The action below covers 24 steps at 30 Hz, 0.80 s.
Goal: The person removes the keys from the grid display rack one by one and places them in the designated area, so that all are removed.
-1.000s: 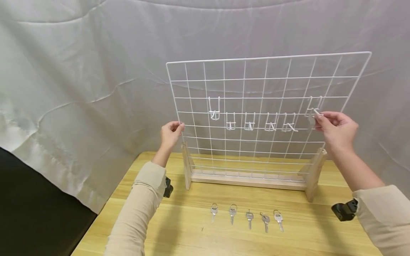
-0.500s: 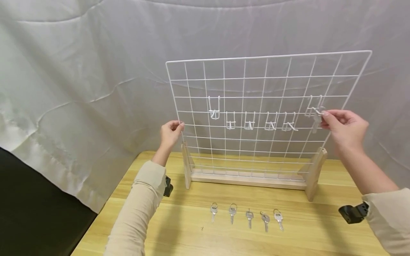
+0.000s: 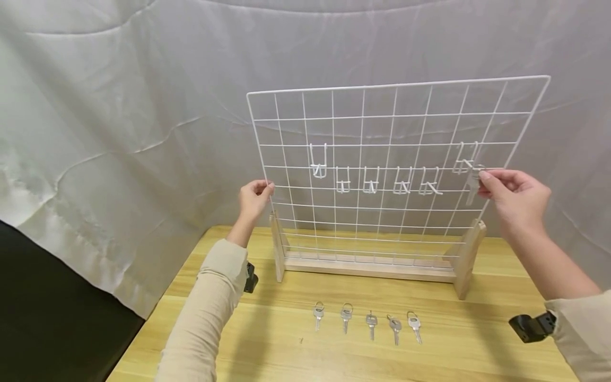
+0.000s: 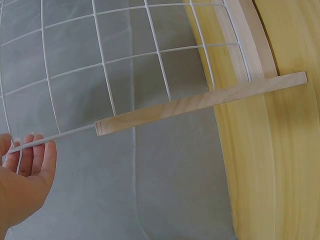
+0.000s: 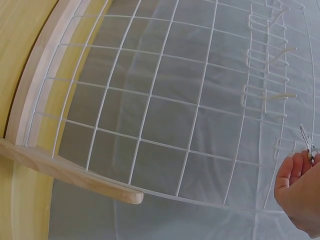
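Observation:
My left hand (image 3: 255,200) grips the left edge wire of a white wire grid panel (image 3: 377,115); in the left wrist view the thumb and fingers (image 4: 48,162) close round that wire. At the panel's right side, my right hand (image 3: 517,199) pinches a silver key (image 3: 472,192) near its ring, the blade hanging down. The key is beside the tip of the upper right white hook (image 3: 463,162); whether its ring touches the hook I cannot tell. In the right wrist view, part of the key (image 5: 305,136) shows above the curled fingers.
Several more white hooks, such as the upper left hook (image 3: 318,164), hang on the panel. A wooden stand (image 3: 372,266) holds it up on the wooden table (image 3: 267,339). Several silver keys with rings, one this key (image 3: 346,317), lie in a row in front. A grey curtain (image 3: 191,79) hangs behind.
My right hand has drawn back to the right with the key, from over the hook to beside its tip. The panel's right side has shifted very slightly. My left hand stays put.

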Tool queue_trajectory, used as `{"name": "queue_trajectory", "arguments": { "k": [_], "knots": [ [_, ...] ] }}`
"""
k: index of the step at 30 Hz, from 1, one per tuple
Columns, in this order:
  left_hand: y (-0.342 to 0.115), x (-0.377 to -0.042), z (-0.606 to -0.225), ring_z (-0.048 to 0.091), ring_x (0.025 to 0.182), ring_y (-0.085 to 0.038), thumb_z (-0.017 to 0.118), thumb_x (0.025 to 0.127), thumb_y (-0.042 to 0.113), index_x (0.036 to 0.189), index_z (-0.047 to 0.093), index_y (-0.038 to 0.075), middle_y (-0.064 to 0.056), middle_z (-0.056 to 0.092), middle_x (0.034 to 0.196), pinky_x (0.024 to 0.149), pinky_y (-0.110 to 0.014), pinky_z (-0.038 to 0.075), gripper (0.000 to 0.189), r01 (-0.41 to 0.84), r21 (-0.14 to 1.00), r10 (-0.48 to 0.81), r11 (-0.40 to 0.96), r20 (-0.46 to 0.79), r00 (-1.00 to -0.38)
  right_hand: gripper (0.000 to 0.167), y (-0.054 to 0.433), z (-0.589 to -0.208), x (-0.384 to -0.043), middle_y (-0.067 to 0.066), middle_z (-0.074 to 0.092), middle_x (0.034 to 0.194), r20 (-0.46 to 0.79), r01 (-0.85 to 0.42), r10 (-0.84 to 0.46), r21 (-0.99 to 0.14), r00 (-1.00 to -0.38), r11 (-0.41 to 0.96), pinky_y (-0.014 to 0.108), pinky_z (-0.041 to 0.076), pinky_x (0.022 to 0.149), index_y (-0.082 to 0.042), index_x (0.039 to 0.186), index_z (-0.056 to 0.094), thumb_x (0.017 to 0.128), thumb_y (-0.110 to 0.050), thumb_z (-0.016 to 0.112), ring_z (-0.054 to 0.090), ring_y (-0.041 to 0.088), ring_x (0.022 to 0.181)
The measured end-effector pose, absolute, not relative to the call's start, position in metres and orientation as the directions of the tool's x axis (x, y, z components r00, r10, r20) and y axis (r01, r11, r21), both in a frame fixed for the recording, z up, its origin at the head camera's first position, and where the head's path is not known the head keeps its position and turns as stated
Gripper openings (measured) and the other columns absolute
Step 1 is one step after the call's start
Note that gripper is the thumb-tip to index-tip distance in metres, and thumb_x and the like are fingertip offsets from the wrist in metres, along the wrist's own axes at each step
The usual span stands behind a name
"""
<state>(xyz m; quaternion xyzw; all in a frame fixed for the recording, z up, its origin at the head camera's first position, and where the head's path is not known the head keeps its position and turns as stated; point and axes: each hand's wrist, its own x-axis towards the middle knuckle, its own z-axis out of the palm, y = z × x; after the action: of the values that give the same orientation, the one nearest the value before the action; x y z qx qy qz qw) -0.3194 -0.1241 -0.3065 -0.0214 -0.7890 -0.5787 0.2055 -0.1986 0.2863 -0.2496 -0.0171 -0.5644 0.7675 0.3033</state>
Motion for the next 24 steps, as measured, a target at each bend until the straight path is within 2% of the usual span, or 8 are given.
{"name": "queue_trajectory", "arguments": {
  "k": [5, 7, 12, 19, 24],
  "knots": [
    [-0.124, -0.321, -0.307, 0.058, 0.064, -0.015, 0.061, 0.087, 0.008, 0.098, 0.066, -0.008, -0.025, 0.067, 0.091, 0.055, -0.007, 0.045, 0.019, 0.27, 0.907, -0.207, 0.324, 0.346, -0.915, 0.007, 0.287, -0.252, -0.194, -0.004, 0.07, 0.065, 0.33, -0.444, 0.466, -0.882, -0.821, -0.158, 0.013, 0.053, 0.053, -0.007, 0.075, 0.07, 0.074, -0.001, 0.074, 0.063, 0.006, 0.051],
    [-0.124, -0.322, -0.308, 0.058, 0.063, -0.013, 0.061, 0.087, 0.008, 0.098, 0.066, -0.007, -0.024, 0.067, 0.091, 0.055, -0.007, 0.045, 0.019, 0.27, 0.906, -0.205, 0.326, 0.347, -0.915, 0.007, 0.287, -0.253, -0.192, -0.003, 0.07, 0.064, 0.339, -0.452, 0.466, -0.878, -0.818, -0.156, 0.013, 0.053, 0.053, -0.006, 0.075, 0.07, 0.074, 0.0, 0.074, 0.063, 0.006, 0.051],
    [-0.125, -0.322, -0.308, 0.051, 0.056, 0.001, 0.061, 0.087, 0.007, 0.097, 0.066, -0.008, -0.025, 0.067, 0.09, 0.054, -0.007, 0.044, 0.019, 0.281, 0.901, -0.198, 0.331, 0.357, -0.913, 0.01, 0.283, -0.254, -0.19, -0.003, 0.069, 0.061, 0.357, -0.478, 0.484, -0.865, -0.799, -0.151, 0.013, 0.053, 0.051, -0.006, 0.072, 0.069, 0.075, 0.003, 0.071, 0.063, 0.006, 0.049],
    [-0.125, -0.323, -0.309, 0.051, 0.056, 0.001, 0.061, 0.086, 0.007, 0.095, 0.066, -0.008, -0.022, 0.068, 0.084, 0.053, -0.007, 0.044, 0.018, 0.284, 0.901, -0.203, 0.326, 0.361, -0.91, 0.011, 0.282, -0.254, -0.186, -0.003, 0.069, 0.062, 0.38, -0.485, 0.439, -0.861, -0.814, -0.154, 0.013, 0.053, 0.052, -0.007, 0.074, 0.07, 0.077, 0.004, 0.07, 0.063, 0.006, 0.049],
    [-0.124, -0.323, -0.309, 0.049, 0.056, 0.003, 0.061, 0.087, 0.008, 0.097, 0.066, -0.007, -0.024, 0.067, 0.088, 0.053, -0.007, 0.044, 0.019, 0.273, 0.903, -0.205, 0.333, 0.352, -0.913, 0.012, 0.284, -0.26, -0.18, -0.004, 0.069, 0.063, 0.373, -0.452, 0.387, -0.881, -0.843, -0.136, 0.012, 0.053, 0.055, -0.008, 0.076, 0.07, 0.079, 0.004, 0.068, 0.064, 0.005, 0.051]
  ]
}}
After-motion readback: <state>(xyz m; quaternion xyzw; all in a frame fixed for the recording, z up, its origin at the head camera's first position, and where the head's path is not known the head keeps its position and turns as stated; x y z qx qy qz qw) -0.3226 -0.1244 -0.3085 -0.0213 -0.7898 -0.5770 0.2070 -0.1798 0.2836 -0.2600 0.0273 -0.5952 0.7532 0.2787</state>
